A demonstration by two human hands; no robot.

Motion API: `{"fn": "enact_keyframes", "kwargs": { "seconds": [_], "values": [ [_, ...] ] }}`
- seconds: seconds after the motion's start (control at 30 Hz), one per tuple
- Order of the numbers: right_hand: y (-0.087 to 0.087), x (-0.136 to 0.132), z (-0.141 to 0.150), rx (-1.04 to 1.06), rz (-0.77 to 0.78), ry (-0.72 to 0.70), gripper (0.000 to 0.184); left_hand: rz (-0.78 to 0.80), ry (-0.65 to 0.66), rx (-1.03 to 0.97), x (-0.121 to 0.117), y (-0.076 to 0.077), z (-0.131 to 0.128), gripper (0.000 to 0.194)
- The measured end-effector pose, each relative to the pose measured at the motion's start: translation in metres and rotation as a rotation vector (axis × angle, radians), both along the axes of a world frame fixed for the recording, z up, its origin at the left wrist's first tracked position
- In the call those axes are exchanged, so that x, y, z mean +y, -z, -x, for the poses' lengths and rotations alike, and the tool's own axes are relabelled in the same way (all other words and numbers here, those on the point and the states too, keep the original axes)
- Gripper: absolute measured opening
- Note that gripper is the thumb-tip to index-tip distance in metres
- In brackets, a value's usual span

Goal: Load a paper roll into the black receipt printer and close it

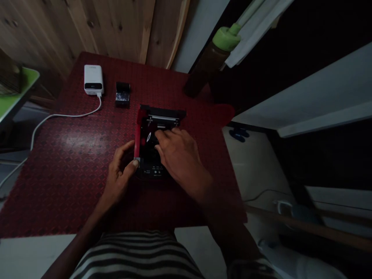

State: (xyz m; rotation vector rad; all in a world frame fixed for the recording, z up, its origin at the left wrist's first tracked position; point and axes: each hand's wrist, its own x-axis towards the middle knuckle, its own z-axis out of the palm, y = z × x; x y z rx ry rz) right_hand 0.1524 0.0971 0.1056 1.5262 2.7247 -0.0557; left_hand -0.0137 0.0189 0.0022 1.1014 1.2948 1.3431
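Observation:
A small black and red device [138, 135], which looks like a portable printer with its cover raised, lies on the red tabletop in front of me. My left hand [120, 166] grips its near left corner, thumb on top and fingers along the red side. Over the open black interior, my right hand [178, 151] has its fingers bent down into the compartment. Whatever is under those fingertips is hidden. Beside them a small white oval mark shows in the dark interior. White printed symbols run along the device's near edge.
Farther back on the red table [78, 162] are a white power bank [93, 79] with a white cable [66, 115] and a small black shiny object [122, 94]. A brown bottle with a green cap [226, 38] stands at the back right. Wooden boards [116, 31] rise behind.

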Motion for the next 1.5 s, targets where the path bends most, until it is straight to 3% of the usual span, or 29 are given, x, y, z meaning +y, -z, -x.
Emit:
{"fn": "enact_keyframes", "kwargs": {
  "seconds": [0.33, 0.5, 0.7, 0.83, 1.0, 1.13, 1.27, 1.43, 1.5],
  "values": [
    [0.008, 0.022, 0.013, -0.057, 0.221, 0.046, 0.030, 0.036, 0.012, -0.007, -0.001, -0.002, 0.000, 0.056],
    [0.017, 0.026, 0.009, -0.009, 0.254, 0.022, 0.030, 0.032, 0.006, -0.005, -0.001, -0.001, 0.000, 0.057],
    [0.021, 0.019, -0.021, 0.348, 0.307, -0.089, 0.048, 0.043, 0.002, -0.009, -0.001, -0.001, 0.000, 0.059],
    [0.015, 0.009, -0.034, 0.457, 0.354, -0.201, 0.035, 0.028, -0.003, 0.024, 0.000, -0.001, 0.001, 0.056],
    [0.020, 0.008, -0.032, 0.462, 0.306, -0.225, 0.021, 0.034, -0.006, 0.022, -0.002, 0.000, 0.002, 0.057],
    [0.024, 0.003, -0.039, 0.532, 0.126, -0.183, 0.017, 0.067, -0.024, 0.001, -0.003, -0.007, 0.003, 0.056],
    [0.028, -0.018, -0.047, 0.636, -0.085, -0.164, 0.021, -0.052, -0.101, 0.121, 0.019, -0.026, 0.006, 0.055],
    [0.036, -0.045, -0.042, 0.688, -0.183, -0.120, 0.023, -0.296, -0.081, 0.236, 0.081, -0.047, 0.008, 0.060],
    [0.040, -0.050, -0.040, 0.665, -0.208, -0.107, 0.023, -0.309, -0.073, 0.227, 0.098, -0.050, 0.004, 0.053]
  ]
}}
